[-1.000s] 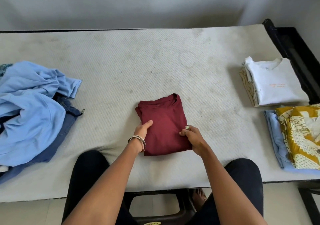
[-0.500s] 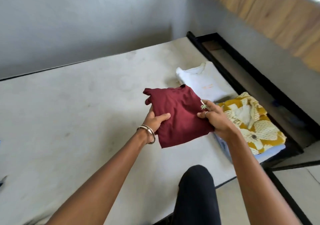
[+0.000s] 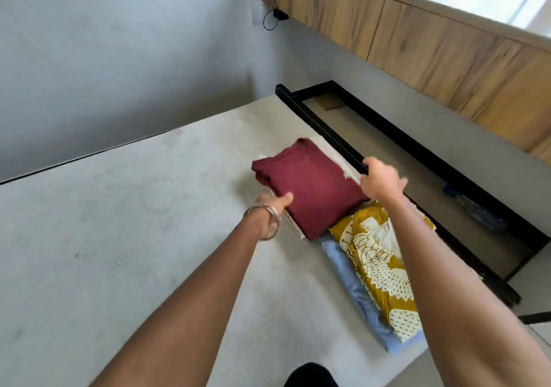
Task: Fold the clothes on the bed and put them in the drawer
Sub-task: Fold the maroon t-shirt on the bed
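Observation:
The folded maroon shirt (image 3: 310,187) lies on top of a folded white shirt (image 3: 293,227), of which only the edges show, at the right side of the bed (image 3: 134,237). My left hand (image 3: 272,207), with bangles on the wrist, pinches the shirt's near left edge, thumb on top. My right hand (image 3: 381,181) is blurred and hovers over the shirt's right edge with its fingers loose, holding nothing. Just in front of this pile, a folded yellow patterned garment (image 3: 378,255) lies on a folded light blue one (image 3: 348,285).
A black bed frame (image 3: 387,136) runs along the mattress's right side, with a long beige-floored gap (image 3: 417,184) beyond it that holds a blue object (image 3: 477,210). Wooden cabinets (image 3: 447,43) hang on the right wall. My dark-clad knee (image 3: 310,374) shows at the bottom.
Both hands lifted the maroon shirt from the middle of the bed, carried it right and set it on the white shirt. The right hand has let go.

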Demonstrator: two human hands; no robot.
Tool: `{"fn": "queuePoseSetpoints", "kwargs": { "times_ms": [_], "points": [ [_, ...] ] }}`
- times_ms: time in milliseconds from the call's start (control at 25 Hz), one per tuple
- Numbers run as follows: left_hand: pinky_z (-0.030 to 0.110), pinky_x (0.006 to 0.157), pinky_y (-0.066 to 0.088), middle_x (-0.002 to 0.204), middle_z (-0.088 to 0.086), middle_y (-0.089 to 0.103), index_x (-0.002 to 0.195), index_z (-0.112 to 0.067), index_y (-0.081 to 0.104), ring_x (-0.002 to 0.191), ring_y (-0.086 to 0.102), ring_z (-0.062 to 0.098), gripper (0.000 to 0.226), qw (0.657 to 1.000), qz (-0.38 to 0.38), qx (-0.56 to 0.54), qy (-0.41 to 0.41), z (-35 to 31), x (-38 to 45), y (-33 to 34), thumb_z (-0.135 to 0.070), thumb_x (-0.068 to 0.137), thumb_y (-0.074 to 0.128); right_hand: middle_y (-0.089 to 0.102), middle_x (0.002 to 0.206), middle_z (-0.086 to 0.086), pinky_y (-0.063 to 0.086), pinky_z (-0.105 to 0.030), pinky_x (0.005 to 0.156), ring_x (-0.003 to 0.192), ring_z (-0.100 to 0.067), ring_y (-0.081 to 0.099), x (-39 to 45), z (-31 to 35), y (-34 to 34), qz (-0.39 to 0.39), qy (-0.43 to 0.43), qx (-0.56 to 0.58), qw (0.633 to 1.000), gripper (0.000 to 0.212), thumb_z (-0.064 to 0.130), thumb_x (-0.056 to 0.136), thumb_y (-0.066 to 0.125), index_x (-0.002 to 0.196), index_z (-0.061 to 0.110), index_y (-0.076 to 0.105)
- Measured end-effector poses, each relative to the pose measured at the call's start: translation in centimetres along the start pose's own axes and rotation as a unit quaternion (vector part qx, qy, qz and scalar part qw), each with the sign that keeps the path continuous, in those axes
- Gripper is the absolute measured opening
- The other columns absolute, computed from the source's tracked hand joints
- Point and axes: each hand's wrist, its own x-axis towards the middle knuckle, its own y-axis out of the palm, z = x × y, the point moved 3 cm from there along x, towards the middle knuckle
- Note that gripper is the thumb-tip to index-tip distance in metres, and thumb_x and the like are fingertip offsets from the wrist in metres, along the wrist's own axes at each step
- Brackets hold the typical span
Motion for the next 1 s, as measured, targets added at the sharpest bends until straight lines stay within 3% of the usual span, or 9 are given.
{"fn": "queuePoseSetpoints", "kwargs": {
  "times_ms": [160,320,400,480,520,600,760,880,1000],
  "points": [
    [0.034,0.065,0.052,0.124,0.006,0.055,0.148,-0.024,0.029,0.084,0.065,0.022,0.068,0.997,-0.013,0.070,-0.031,6.2,0.8,-2.4,-0.026,0.090,0.066,0.039,0.151,-0.002,0.020,-0.057,0.112,0.140,-0.028,0.026,-4.0,-0.3,5.6,0.047,-0.151,-0.052,0.986,0.051,0.038,0.096,0.057,0.144,0.032,0.039],
    [0.032,0.063,0.052,0.118,-0.001,0.053,0.146,-0.022,0.035,0.091,0.064,0.021,0.057,0.997,-0.006,0.079,0.013,7.0,0.4,-2.0,-0.023,0.095,0.059,0.012,0.162,0.001,0.016,-0.058,0.113,0.146,-0.032,0.006,-5.9,0.8,8.8,0.090,-0.217,-0.169,0.957,0.082,0.070,0.081,0.058,0.150,0.041,0.023],
    [0.031,0.065,0.052,0.117,0.002,0.056,0.143,-0.015,0.040,0.095,0.064,0.023,0.052,0.999,-0.012,0.048,0.022,6.0,1.5,-0.9,-0.020,0.095,0.058,0.024,0.158,-0.001,0.018,-0.059,0.112,0.143,-0.034,0.017,-4.9,1.5,8.5,0.047,-0.172,-0.090,0.980,0.076,0.073,0.084,0.052,0.147,0.036,0.032],
    [0.035,0.070,0.054,0.114,0.009,0.062,0.137,-0.007,0.047,0.095,0.065,0.025,0.053,1.000,-0.011,0.009,0.016,5.0,3.2,0.7,-0.024,0.090,0.064,0.039,0.150,-0.006,0.021,-0.057,0.112,0.137,-0.036,0.030,-2.7,0.8,7.4,-0.027,-0.064,0.028,0.997,0.062,0.062,0.093,0.047,0.142,0.025,0.042],
    [0.040,0.075,0.056,0.113,0.014,0.065,0.130,-0.004,0.053,0.089,0.064,0.025,0.057,1.000,-0.018,-0.002,0.006,4.8,3.9,1.5,-0.030,0.081,0.070,0.043,0.148,-0.009,0.022,-0.056,0.113,0.136,-0.037,0.032,-1.6,0.1,7.0,-0.039,-0.032,0.021,0.999,0.057,0.055,0.096,0.048,0.141,0.021,0.043],
    [0.047,0.084,0.056,0.112,0.017,0.068,0.116,-0.005,0.061,0.089,0.066,0.025,0.063,0.998,-0.063,-0.007,-0.009,4.7,5.6,2.9,-0.040,0.065,0.073,0.047,0.145,-0.011,0.025,-0.055,0.113,0.135,-0.037,0.037,0.5,-1.1,6.8,0.002,-0.025,-0.027,0.999,0.057,0.050,0.096,0.051,0.142,0.017,0.042],
    [0.039,0.086,0.055,0.109,0.012,0.067,0.108,-0.009,0.064,0.094,0.067,0.033,0.044,0.975,-0.212,0.061,0.002,2.8,6.3,3.7,-0.033,0.074,0.077,0.062,0.121,-0.008,0.038,-0.052,0.103,0.117,-0.034,0.055,3.1,-0.9,6.3,0.054,0.018,0.042,0.998,0.061,0.063,0.086,0.060,0.120,0.011,0.057],
    [0.045,0.088,0.054,0.118,0.018,0.060,0.120,-0.005,0.053,0.100,0.064,0.037,0.060,0.973,-0.225,0.039,-0.032,2.0,6.3,4.4,-0.034,0.074,0.080,0.068,0.101,-0.010,0.053,-0.040,0.081,0.089,-0.026,0.064,3.6,0.3,5.2,0.111,0.072,0.204,0.970,0.053,0.052,0.080,0.075,0.100,0.004,0.064],
    [0.045,0.092,0.051,0.124,0.014,0.056,0.125,-0.005,0.049,0.103,0.062,0.035,0.073,0.974,-0.206,-0.038,-0.086,2.6,6.0,4.1,-0.049,0.073,0.075,0.073,0.100,-0.013,0.058,-0.041,0.087,0.091,-0.027,0.071,3.3,2.6,4.1,0.214,0.138,0.366,0.895,0.034,0.021,0.084,0.077,0.111,0.004,0.065]
  ]
}}
